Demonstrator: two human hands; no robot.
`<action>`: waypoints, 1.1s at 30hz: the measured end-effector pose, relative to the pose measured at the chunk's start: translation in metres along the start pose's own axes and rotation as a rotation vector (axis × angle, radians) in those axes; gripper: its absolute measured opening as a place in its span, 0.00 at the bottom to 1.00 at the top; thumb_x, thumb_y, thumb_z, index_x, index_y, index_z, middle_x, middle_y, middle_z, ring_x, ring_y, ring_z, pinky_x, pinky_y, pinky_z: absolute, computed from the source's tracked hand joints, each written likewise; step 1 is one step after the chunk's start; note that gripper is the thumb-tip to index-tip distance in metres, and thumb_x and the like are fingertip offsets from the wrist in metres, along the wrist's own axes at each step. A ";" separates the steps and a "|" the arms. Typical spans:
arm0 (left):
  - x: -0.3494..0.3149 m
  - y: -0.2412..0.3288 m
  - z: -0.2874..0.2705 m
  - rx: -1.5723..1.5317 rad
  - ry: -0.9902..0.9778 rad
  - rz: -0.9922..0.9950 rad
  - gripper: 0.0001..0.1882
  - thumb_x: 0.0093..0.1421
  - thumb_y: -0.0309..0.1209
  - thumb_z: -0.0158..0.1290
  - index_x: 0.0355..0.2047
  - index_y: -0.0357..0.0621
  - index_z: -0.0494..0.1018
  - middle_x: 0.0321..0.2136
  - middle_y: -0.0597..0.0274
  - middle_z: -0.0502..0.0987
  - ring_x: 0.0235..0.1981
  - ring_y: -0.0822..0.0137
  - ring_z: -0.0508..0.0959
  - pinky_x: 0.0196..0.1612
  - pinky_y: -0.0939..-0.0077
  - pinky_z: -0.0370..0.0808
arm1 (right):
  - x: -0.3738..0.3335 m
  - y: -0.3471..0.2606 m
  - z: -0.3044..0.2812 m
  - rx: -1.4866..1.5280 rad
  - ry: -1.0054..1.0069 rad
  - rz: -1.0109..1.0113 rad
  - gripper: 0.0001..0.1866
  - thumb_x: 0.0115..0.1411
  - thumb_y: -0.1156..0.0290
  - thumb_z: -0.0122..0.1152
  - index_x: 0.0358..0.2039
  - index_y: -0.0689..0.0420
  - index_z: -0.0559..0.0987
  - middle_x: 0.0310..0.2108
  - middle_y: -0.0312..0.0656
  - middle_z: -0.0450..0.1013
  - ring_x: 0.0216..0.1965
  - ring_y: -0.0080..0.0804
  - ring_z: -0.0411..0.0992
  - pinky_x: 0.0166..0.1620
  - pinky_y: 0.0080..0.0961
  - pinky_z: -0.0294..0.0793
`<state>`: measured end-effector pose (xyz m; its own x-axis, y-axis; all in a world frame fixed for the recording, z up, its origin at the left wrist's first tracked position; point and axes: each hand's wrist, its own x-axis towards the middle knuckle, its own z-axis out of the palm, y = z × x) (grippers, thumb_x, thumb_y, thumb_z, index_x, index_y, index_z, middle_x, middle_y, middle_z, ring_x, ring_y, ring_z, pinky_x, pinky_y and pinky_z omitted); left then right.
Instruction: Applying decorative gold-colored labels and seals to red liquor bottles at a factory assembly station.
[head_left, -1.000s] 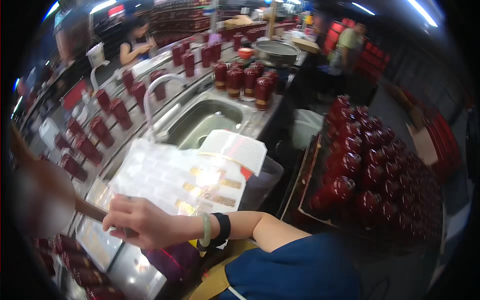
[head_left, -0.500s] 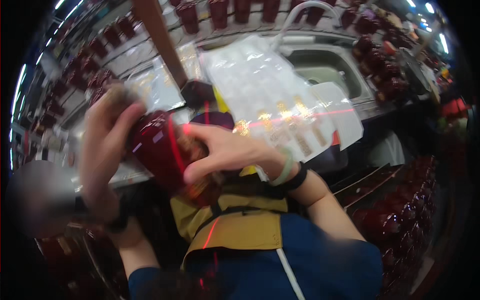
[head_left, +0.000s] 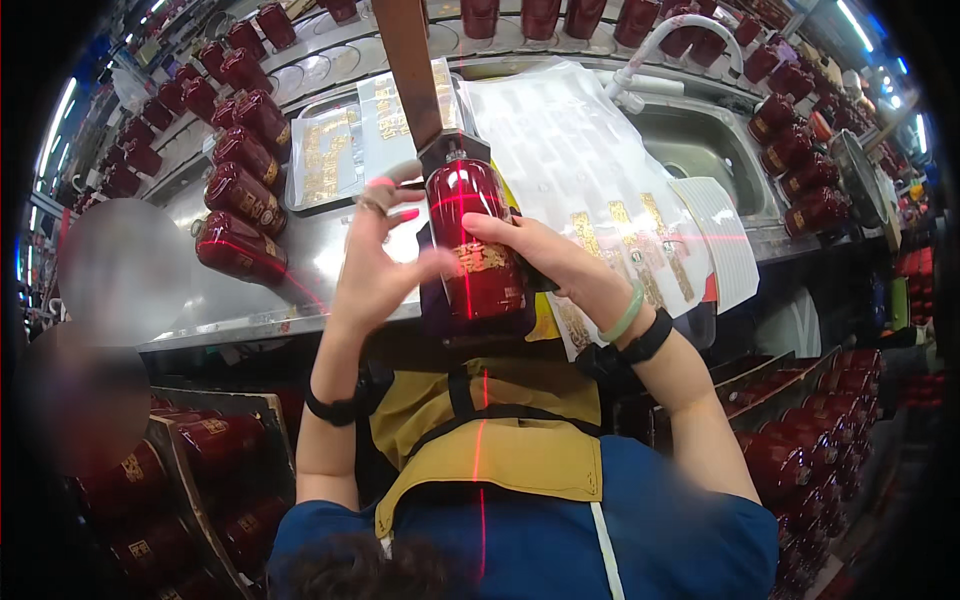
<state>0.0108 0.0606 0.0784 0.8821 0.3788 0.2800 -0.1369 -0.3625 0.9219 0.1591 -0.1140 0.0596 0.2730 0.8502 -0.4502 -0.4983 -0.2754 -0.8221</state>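
A dark red glass bottle (head_left: 490, 295) with a gold decal lies in front of me, its neck pointing away against a dark block (head_left: 455, 147) at the foot of a brown post. Red laser lines cross the glass. My right hand (head_left: 565, 262) grips the bottle's right side, thumb laid over the top; its other fingers are mostly hidden. To the left, my left hand (head_left: 380, 250) has its fingers apart and curved, holding nothing. Its thumb comes close to the decal; whether it touches, I cannot tell. Dark purple cloth (head_left: 437, 305) shows beneath the bottle.
Decorated red bottles (head_left: 240, 248) lie in a row on the steel counter at left. A white sheet with gold decals (head_left: 545, 120) covers the right side, beside a sink (head_left: 700, 165) and white faucet (head_left: 655, 50). Bottle crates (head_left: 205, 480) flank me below.
The bottle was slanted and held by both hands; now it lies straight with its neck away from me. My left hand has let go and moved right, fingers spreading. The right hand remains on it.
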 end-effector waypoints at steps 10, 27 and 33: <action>-0.041 -0.035 0.054 0.218 0.143 0.059 0.52 0.43 0.25 0.75 0.68 0.35 0.63 0.62 0.51 0.68 0.62 0.55 0.72 0.63 0.63 0.71 | 0.021 -0.011 -0.026 -0.384 0.148 0.012 0.36 0.62 0.42 0.69 0.55 0.63 0.80 0.38 0.38 0.79 0.32 0.21 0.73 0.34 0.19 0.70; -0.048 -0.038 0.057 0.369 0.158 0.014 0.48 0.47 0.16 0.67 0.70 0.37 0.63 0.66 0.49 0.68 0.67 0.53 0.70 0.69 0.61 0.65 | -0.084 -0.029 -0.389 -1.374 0.621 -0.042 0.25 0.56 0.56 0.73 0.51 0.58 0.84 0.51 0.50 0.81 0.54 0.38 0.77 0.59 0.31 0.72; -0.049 -0.040 0.058 0.329 0.162 -0.007 0.47 0.48 0.18 0.68 0.70 0.37 0.63 0.66 0.50 0.69 0.67 0.54 0.70 0.68 0.62 0.66 | -0.068 -0.028 -0.393 -1.156 0.801 -0.146 0.15 0.62 0.60 0.70 0.38 0.60 0.87 0.31 0.37 0.83 0.34 0.24 0.76 0.42 0.26 0.75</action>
<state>-0.0014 0.0071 0.0124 0.7963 0.5025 0.3369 0.0441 -0.6037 0.7960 0.4778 -0.3403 -0.0240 0.8438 0.5292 -0.0893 0.4138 -0.7475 -0.5195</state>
